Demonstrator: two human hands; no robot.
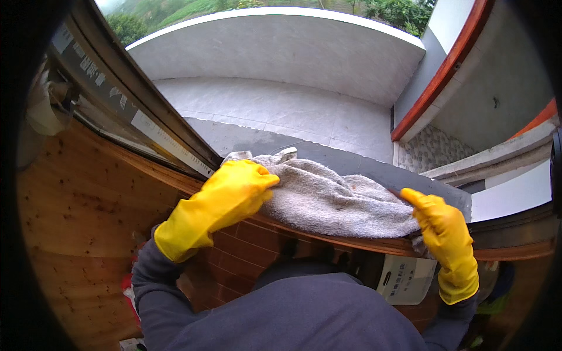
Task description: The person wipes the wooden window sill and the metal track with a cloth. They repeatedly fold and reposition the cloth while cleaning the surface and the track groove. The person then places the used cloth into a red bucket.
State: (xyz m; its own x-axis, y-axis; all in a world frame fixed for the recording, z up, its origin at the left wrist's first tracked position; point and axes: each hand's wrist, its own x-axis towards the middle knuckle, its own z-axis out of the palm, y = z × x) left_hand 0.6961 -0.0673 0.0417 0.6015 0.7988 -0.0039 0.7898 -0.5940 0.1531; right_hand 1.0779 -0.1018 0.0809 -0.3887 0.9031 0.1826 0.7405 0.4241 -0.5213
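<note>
A damp-looking grey terry towel (338,202) lies bunched and creased along the sill of an open window. My left hand (224,202), in a yellow rubber glove, is closed on the towel's left end, its fingers curled. At the opposite end my right hand (443,232), gloved the same way, grips the towel, and a crumpled bit of cloth hangs below it. A thin dark brown pointed piece (395,192) shows at the tip of the right forefinger; whether the hand holds it is unclear. Both palms are hidden.
Sliding window panes (145,101) stand at the left, beside a wood-panelled surface (96,210). Beyond the dark grey ledge (272,134) are a tiled balcony floor and a parapet (281,52). A white box (406,281) bearing writing stands below the sill. A red-brown frame (439,79) rises at the right.
</note>
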